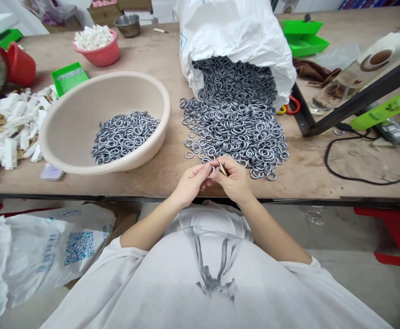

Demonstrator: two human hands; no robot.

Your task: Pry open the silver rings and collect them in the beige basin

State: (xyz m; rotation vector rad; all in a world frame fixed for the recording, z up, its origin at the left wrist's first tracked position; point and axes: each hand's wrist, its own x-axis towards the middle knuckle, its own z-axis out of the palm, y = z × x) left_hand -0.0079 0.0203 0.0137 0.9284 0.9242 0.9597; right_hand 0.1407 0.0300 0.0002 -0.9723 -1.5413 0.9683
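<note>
My left hand [193, 183] pinches a small grey ring [212, 169] at the table's front edge. Close against it, my right hand [234, 179] is closed around a thin pointed blade-like tool [222, 168], whose exact kind I cannot make out. The two hands meet fingertip to fingertip. Just beyond them a heap of grey rings [236, 125] spills from the mouth of a white sack [234, 32]. To the left stands a wide beige basin [105, 91], with more grey rings [126, 137] piled in it.
White plastic pieces [11, 132] lie at the far left, by a green tray [69, 78]. A red bowl [98, 52] of white parts and a metal bowl [127, 26] stand behind. On the right are a dark metal frame [354, 100], a black cable [367, 180] and scissors [292, 106].
</note>
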